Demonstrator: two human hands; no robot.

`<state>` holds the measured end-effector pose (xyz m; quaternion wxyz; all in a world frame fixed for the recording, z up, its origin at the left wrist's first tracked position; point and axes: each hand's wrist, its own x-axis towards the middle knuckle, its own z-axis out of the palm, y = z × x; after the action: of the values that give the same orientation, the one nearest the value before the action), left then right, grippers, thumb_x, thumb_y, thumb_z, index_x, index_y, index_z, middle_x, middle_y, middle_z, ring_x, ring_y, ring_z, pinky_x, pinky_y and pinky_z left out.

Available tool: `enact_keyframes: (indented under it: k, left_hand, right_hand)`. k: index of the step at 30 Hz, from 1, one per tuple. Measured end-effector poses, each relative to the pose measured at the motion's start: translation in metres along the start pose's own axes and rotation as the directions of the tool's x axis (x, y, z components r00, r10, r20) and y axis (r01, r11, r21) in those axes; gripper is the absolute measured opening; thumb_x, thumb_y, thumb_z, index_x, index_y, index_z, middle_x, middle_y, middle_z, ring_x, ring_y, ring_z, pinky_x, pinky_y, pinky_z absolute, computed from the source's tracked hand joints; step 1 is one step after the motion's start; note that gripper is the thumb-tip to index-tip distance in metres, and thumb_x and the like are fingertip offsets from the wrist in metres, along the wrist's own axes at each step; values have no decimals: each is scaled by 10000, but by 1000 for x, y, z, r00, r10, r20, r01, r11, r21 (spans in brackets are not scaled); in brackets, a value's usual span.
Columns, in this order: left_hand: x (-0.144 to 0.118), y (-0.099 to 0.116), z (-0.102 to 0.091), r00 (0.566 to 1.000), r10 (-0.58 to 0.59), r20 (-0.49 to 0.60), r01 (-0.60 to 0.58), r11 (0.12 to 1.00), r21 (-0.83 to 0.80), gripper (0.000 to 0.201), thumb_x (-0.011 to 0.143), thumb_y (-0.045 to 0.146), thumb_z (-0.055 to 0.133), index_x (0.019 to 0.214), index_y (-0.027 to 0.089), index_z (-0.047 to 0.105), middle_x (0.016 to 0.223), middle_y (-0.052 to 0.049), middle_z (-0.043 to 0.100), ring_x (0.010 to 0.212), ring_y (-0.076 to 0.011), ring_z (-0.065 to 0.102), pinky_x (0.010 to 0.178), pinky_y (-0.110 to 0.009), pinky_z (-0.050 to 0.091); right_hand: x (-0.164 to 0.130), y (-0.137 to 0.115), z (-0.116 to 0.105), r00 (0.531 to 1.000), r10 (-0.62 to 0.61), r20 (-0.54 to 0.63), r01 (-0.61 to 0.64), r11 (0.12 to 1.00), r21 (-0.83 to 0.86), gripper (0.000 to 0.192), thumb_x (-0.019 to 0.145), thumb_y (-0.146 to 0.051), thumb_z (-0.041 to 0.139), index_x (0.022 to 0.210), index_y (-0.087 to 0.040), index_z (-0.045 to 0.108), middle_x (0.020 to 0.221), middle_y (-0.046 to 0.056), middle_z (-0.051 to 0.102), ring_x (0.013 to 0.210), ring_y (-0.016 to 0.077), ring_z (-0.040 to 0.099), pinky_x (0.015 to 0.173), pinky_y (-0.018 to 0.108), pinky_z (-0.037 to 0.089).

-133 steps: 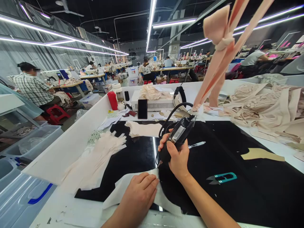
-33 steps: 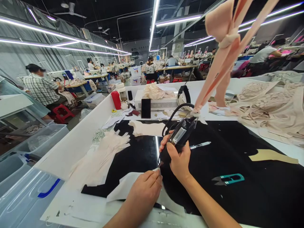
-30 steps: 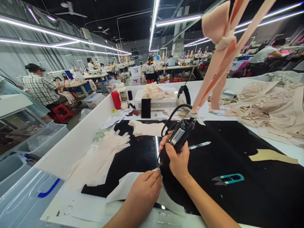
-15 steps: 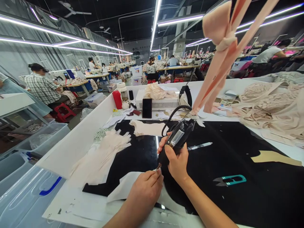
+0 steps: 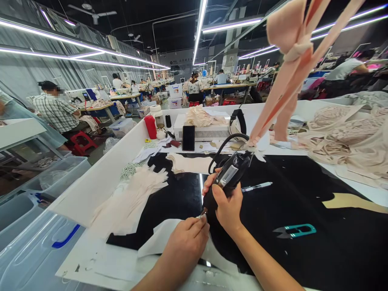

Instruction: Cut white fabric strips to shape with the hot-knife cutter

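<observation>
My right hand [image 5: 228, 205] was wrapped around a black, rounded handheld tool with a silvery panel [image 5: 228, 176], its body slanting down to a narrow, brownish tip [image 5: 205, 211]. My left hand [image 5: 186, 239] lay on a pale, off-white piece of cloth with a curved edge [image 5: 162, 236], fingers together and slightly bent; whether they pinched the cloth or only pressed it, I could not tell. The cloth lay at the near edge of a glossy black sheet [image 5: 303, 194], partly under my palm, its upper corner right by the tip.

To do this well, I judged, the left fingertips had to pin the cloth flat just beside the tip without straying under it, while the right wrist needed to be loose and the slant even.

A knotted strap of soft peach fabric [image 5: 273, 101] ran up from the tool's top end. The cloth seemed thin and matte, likely to slide on so slick a sheet. To the left, a fanned heap of pale pink fabric strips [image 5: 133, 198] looked limp and uneven; to the right lay teal-handled metal snips [image 5: 298, 230].
</observation>
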<state>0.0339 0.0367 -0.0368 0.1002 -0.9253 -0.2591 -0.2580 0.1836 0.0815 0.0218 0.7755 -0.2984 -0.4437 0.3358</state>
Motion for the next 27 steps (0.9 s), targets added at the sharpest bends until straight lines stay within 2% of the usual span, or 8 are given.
enact_keyframes:
  k: [14, 19, 23, 27]
  left_hand:
    - [1, -1, -4, 999, -28, 24, 30, 998, -59, 307, 1101, 120, 410, 1262, 98, 670, 1219, -134, 754, 1044, -217, 731, 908, -352, 639]
    - [-2, -13, -16, 994, -82, 73, 88, 992, -93, 299, 1107, 179, 436, 1287, 127, 668, 1285, -109, 732, 1084, -231, 708, 938, -387, 633]
    - [-9, -29, -26, 989, -121, 81, 123, 992, -23, 319, 1111, 188, 427, 1337, 147, 648, 1379, -117, 689, 1203, -235, 679, 1000, -408, 614]
    - [-14, -21, -35, 993, -113, 45, 113, 994, 0, 324, 1116, 193, 415, 1341, 130, 640, 1398, -132, 669, 1290, -245, 639, 1053, -404, 587]
  right_hand:
    - [2, -3, 0, 1000, 9, -12, -9, 998, -56, 281, 895, -270, 735, 1109, -279, 553, 816, -52, 680, 576, 127, 613, 586, 295, 561]
    - [2, -19, -6, 1000, 14, -15, -15, 998, -64, 348, 865, -291, 792, 1125, -284, 562, 835, -44, 694, 629, 143, 647, 626, 311, 587]
    - [-5, -36, -16, 1000, 18, -11, -18, 998, -67, 336, 871, -313, 803, 1119, -281, 579, 841, -35, 691, 626, 142, 655, 612, 300, 573]
    - [-18, -45, -26, 1000, 23, -19, -24, 999, -47, 363, 872, -340, 807, 1158, -284, 591, 839, -31, 675, 613, 142, 642, 598, 299, 555]
